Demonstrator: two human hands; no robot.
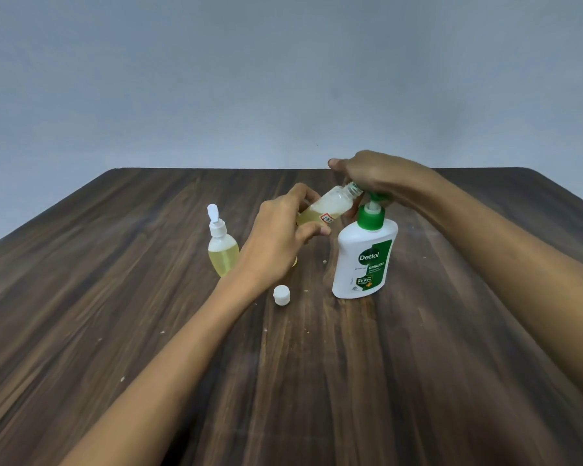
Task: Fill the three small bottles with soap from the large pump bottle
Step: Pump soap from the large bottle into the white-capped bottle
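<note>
The tall white plastic pump bottle with green collar and green label (364, 260) stands upright on the dark wooden table (418, 364). The right hand (374, 178) lies on top of its green pump head; how far its fingers curl I cannot tell. Just left of the pump, the left hand (280, 237) grips a small clear bottle with yellowish soap (330, 208), tilted, its open neck near the nozzle. Farther left stands a small capped bottle of yellow soap (222, 252). A white round cap (281, 294) lies left of the pump bottle's base.

Near table (283, 398) open — cap (281, 294) midway
</note>
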